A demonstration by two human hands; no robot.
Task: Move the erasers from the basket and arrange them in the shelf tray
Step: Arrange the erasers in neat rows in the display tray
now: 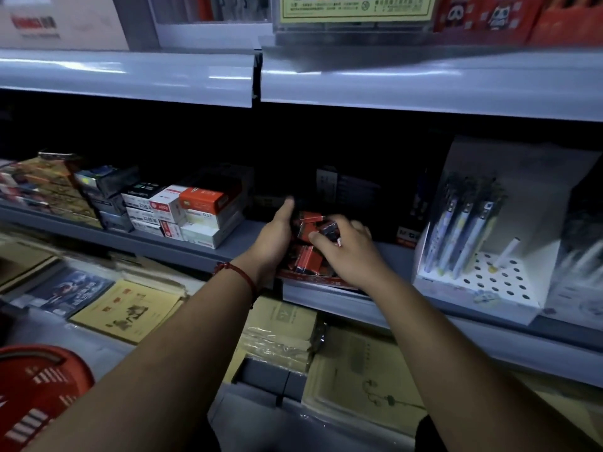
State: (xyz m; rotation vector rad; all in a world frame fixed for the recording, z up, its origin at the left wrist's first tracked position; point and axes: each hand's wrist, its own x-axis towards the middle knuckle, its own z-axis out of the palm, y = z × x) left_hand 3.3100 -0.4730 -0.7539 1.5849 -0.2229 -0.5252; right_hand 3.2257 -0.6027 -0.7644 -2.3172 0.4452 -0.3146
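A red shelf tray stands on the middle shelf and holds several red-and-black wrapped erasers. My left hand, with a red string on its wrist, rests against the tray's left side, fingers reaching into the dark back. My right hand lies over the tray's right half, its fingers pinching a dark wrapped eraser above the pile. The red basket sits at the bottom left, below my left forearm; what is inside it does not show.
Stacked small boxes stand left of the tray. A white pen display stands to its right. The upper shelf edge overhangs. Notebooks and paper packs lie on the lower shelf under my arms.
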